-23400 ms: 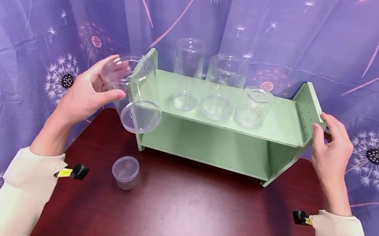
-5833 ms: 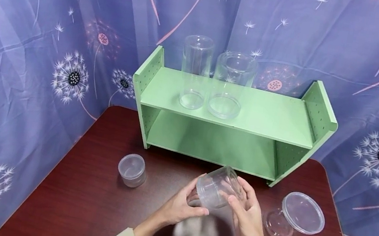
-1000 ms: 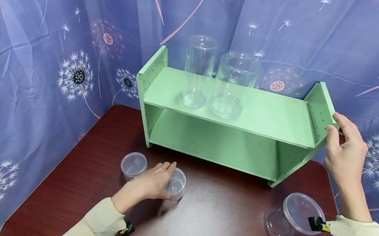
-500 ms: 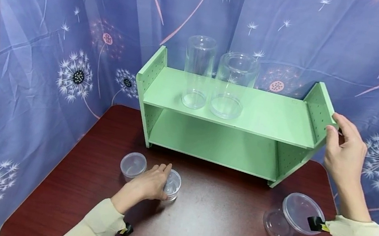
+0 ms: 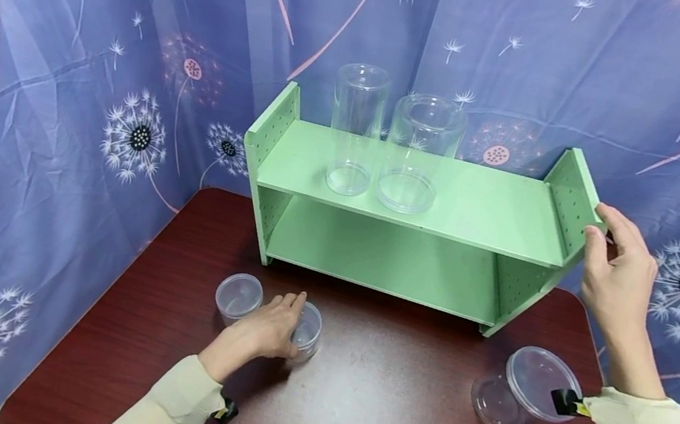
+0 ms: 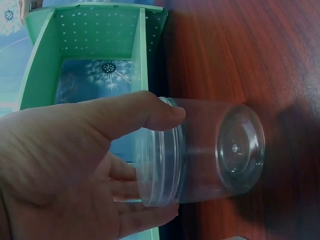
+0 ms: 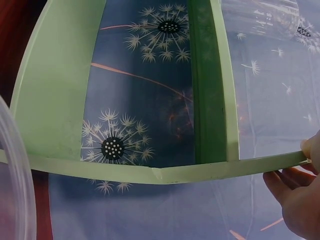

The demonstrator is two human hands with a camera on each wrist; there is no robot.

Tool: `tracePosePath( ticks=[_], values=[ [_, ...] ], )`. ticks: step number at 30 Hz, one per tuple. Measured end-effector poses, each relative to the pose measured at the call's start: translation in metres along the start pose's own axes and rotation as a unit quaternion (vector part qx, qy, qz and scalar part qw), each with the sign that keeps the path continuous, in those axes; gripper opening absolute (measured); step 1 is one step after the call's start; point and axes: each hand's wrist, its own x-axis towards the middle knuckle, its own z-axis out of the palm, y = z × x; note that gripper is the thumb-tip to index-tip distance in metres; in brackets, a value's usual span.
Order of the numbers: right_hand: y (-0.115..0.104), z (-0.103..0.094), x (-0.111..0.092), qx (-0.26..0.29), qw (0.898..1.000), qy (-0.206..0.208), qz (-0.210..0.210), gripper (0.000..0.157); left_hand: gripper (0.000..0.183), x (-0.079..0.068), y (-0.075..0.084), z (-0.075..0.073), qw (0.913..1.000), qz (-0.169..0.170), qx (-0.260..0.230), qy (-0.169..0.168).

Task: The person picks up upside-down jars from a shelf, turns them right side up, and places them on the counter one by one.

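My left hand (image 5: 272,325) holds a short clear jar (image 5: 308,328) by its lidded rim. In the left wrist view the thumb lies across one side of the jar (image 6: 210,150) and fingers curl behind the other. Its base is at the dark tabletop. Just left of it stands a smaller frosted jar (image 5: 239,297), partly behind my hand. My right hand (image 5: 623,271) grips the upper corner of the green shelf's right side panel (image 5: 573,206). The right wrist view shows finger and thumb (image 7: 300,187) around that panel's edge (image 7: 270,162).
On the upper shelf (image 5: 497,201) stand a tall narrow clear jar (image 5: 355,132) and a wider one (image 5: 420,154). A large lidded jar (image 5: 543,385) stands on the table (image 5: 374,413) at the right, beneath my right forearm. A purple dandelion-print curtain (image 5: 523,47) hangs behind.
Earlier, my left hand held the large jar, and the short jar stood on the shelf. Later both hands held the short jar. Over the last second my left hand shifted it slightly left.
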Motion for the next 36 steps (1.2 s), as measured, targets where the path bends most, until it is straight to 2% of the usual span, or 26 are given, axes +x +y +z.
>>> tracePosePath(
  ticks=[6, 10, 15, 22, 27, 33, 36],
  values=[
    [0.001, 0.000, 0.000, 0.002, 1.000, 0.000, 0.001, 0.034, 0.110, 0.000, 0.001, -0.004, 0.9997, -0.006, -0.024, -0.007],
    [0.002, 0.000, 0.000, 0.000, 1.000, 0.001, 0.002, 0.034, 0.104, -0.001, 0.001, -0.014, 0.9993, -0.004, -0.037, 0.001],
    [0.001, 0.000, 0.001, -0.001, 1.000, 0.000, 0.003, 0.034, 0.090, -0.004, -0.001, -0.033, 0.9967, 0.019, -0.066, 0.042],
    [0.001, 0.000, 0.000, 0.003, 1.000, 0.000, -0.002, 0.034, 0.082, -0.010, -0.003, -0.064, 0.9890, 0.051, -0.056, 0.127],
    [0.000, -0.001, 0.000, 0.002, 1.000, -0.002, -0.001, 0.034, 0.079, -0.016, 0.000, -0.094, 0.9763, 0.061, -0.103, 0.180],
    [-0.001, 0.000, 0.000, 0.002, 1.000, -0.001, -0.005, 0.034, 0.074, -0.014, 0.005, -0.129, 0.9495, 0.086, -0.196, 0.229],
    [-0.001, -0.001, -0.001, -0.001, 1.000, -0.001, -0.003, 0.034, 0.074, -0.010, 0.008, -0.144, 0.9377, 0.091, -0.223, 0.250]
  ],
)
